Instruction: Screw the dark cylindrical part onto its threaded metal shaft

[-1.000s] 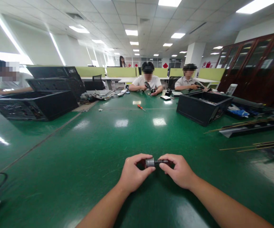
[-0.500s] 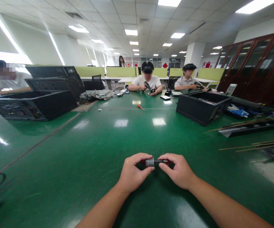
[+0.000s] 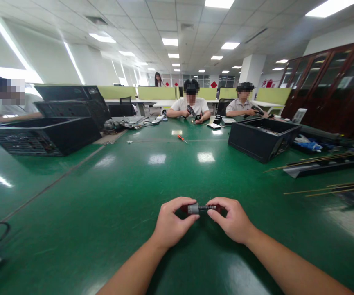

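Note:
My left hand (image 3: 173, 223) is closed, thumb and fingers gripping a small grey metal cup with a dark shaft, which looks like a hole saw (image 3: 193, 209). The shaft points right, roughly level, just above the green table. Around the shaft's outer end sits a small coil spring (image 3: 211, 207). My right hand (image 3: 235, 220) pinches the spring between thumb and fingertips. Its far end is partly hidden by the fingers.
Beyond my hands, an orange screwdriver (image 3: 182, 139) lies on the green table (image 3: 127, 184). Black computer cases (image 3: 261, 141) stand left and right. Thin rods (image 3: 314, 190) lie at the right. Co-workers sit opposite and at the far left; two hold drills (image 3: 190, 110).
My right hand has moved slightly right, and the spring has slid outward along the shaft, baring the part beside the grey cup. My left hand stays in place.

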Action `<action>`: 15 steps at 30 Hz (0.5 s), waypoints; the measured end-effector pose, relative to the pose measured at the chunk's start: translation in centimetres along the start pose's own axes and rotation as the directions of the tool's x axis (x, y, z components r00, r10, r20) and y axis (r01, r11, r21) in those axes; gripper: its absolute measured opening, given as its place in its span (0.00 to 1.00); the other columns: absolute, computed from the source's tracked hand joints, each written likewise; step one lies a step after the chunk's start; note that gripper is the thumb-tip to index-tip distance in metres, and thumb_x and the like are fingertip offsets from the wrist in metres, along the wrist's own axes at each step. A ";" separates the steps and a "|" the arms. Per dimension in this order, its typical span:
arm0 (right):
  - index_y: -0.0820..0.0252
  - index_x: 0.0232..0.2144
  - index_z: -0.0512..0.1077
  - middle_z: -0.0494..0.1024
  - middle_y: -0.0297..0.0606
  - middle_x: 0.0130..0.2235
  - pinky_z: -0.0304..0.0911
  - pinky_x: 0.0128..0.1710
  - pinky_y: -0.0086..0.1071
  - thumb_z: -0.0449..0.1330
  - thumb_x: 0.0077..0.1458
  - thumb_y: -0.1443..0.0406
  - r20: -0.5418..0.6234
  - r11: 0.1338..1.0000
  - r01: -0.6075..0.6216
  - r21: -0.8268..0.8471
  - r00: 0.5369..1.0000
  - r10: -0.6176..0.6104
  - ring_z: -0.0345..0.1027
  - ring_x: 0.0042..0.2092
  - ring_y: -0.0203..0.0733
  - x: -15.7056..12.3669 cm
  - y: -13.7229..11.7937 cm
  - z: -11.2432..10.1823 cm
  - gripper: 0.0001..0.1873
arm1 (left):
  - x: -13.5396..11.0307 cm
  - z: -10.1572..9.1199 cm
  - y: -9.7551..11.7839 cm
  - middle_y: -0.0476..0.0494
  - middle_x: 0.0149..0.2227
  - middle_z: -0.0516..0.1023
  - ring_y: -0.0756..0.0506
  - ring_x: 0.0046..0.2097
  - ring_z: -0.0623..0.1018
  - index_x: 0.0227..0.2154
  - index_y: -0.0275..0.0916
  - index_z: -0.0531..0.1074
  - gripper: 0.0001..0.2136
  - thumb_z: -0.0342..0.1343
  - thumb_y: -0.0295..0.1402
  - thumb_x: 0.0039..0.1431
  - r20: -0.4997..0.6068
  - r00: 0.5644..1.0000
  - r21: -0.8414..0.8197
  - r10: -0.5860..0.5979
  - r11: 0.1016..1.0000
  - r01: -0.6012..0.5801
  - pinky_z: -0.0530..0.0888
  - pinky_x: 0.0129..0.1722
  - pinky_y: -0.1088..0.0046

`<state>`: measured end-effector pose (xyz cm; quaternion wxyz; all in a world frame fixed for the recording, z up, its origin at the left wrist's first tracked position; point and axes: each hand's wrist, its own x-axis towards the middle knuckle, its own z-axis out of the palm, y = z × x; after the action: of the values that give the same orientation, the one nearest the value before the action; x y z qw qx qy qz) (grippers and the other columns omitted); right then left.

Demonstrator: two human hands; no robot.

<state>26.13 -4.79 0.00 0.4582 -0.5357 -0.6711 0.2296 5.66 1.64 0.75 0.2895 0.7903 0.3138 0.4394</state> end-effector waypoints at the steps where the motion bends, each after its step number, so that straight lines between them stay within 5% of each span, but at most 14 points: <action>1: 0.57 0.35 0.78 0.77 0.33 0.29 0.61 0.33 0.29 0.60 0.56 0.67 0.000 1.000 0.004 0.002 1.000 -0.004 0.68 0.30 0.38 0.0 0.0 0.0 0.06 | 0.0 0.0 0.0 0.46 0.36 0.84 0.43 0.38 0.82 0.37 0.42 0.80 0.14 0.69 0.24 0.44 -0.001 1.000 -0.003 0.001 1.000 -0.001 0.77 0.40 0.68; 15: 0.57 0.34 0.79 0.79 0.34 0.30 0.62 0.32 0.29 0.63 0.56 0.63 -0.044 1.000 0.007 -0.031 0.999 -0.009 0.69 0.31 0.38 0.0 -0.1 0.1 0.05 | 0.0 0.0 0.2 0.45 0.36 0.84 0.42 0.38 0.82 0.37 0.41 0.80 0.13 0.68 0.26 0.45 -0.004 1.000 -0.005 -0.006 1.000 0.006 0.77 0.40 0.68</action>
<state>26.04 -4.77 0.07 0.4657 -0.5450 -0.6663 0.2056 5.70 1.54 0.95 0.2921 0.7878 0.3156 0.4409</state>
